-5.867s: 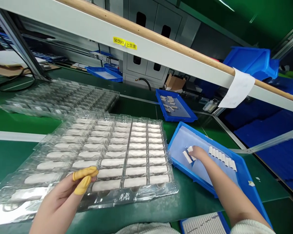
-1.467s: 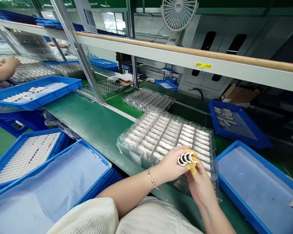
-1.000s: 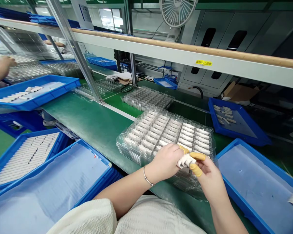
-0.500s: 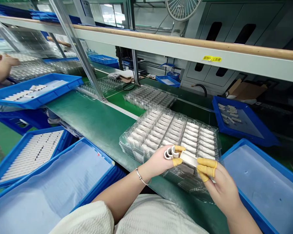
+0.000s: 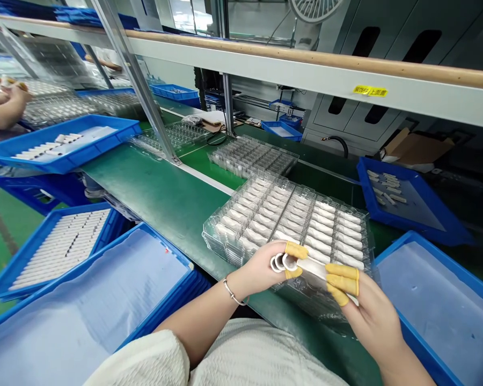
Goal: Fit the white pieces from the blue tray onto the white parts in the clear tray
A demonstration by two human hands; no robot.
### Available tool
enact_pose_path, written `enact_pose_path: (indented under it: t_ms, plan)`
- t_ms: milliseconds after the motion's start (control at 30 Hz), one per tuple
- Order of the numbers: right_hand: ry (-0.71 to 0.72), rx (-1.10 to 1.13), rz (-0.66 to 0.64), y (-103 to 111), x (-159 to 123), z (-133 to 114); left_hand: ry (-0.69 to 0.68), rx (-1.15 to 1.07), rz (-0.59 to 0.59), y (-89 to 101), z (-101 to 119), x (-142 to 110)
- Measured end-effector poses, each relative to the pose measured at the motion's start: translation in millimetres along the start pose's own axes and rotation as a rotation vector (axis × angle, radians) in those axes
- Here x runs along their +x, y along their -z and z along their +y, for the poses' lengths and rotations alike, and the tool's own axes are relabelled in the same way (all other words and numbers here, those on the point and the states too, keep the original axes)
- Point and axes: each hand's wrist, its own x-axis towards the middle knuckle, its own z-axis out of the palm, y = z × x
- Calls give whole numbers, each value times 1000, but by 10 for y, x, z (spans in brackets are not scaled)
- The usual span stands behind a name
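Observation:
My left hand (image 5: pixel 261 271), with yellow finger cots on its fingertips, is closed around several white curved pieces (image 5: pixel 279 262), like half-tubes with C-shaped ends showing. In my right hand (image 5: pixel 372 308), also in yellow finger cots, is a white channel-shaped piece (image 5: pixel 312 269), pinched by one end; its other end reaches my left fingertips. A second white edge shows below the right fingers. Both hands are above the near edge of a stack of clear plastic trays (image 5: pixel 221 247), whose top tray holds rows of white pieces (image 5: pixel 321 228).
At right lies a blue tray (image 5: pixel 412 238) with a pale liner; behind it another blue tray (image 5: pixel 362 171) holds scattered white pieces. More blue trays (image 5: pixel 145 228) stand at left. A shelf beam (image 5: pixel 265 59) crosses above. A co-worker's hands (image 5: pixel 18 94) are at far left.
My right hand has come from the right-hand blue tray to my left hand. The bunch of pieces, lately held between both hands, is now split between them. The view has turned left.

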Motion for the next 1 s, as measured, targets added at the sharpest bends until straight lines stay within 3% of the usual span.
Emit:
enact_pose_path:
  t_ms: [200, 267, 333, 467, 567, 667, 767, 867, 1000]
  plan:
    - [-464, 190, 86, -64, 142, -28, 279, -110, 88, 62, 22, -7]
    - [-532, 144, 173, -63, 223, -18, 335, -86, 149, 111, 27, 7]
    - [-378, -26, 169, -59, 326, -19, 368, -55, 184, 160, 32, 25]
    - [109, -376, -116, -124, 541, -61, 369, -108, 183, 226, 38, 62]
    - [228, -537, -219, -239, 692, -49, 363, -213, 151, 268, 23, 93]
    - [205, -606, -249, -353, 871, 87, 326, -270, 245, 334, -35, 118]
    - [46, -640, -289, -461, 1062, 316, 283, -324, 401, 403, -121, 126]
    - [-75, -634, -385, -583, 1197, 513, 274, -384, 423, 437, -178, 124]
    - [-130, -574, -467, -757, 1239, 641, 297, -388, 413, 433, -191, 130]
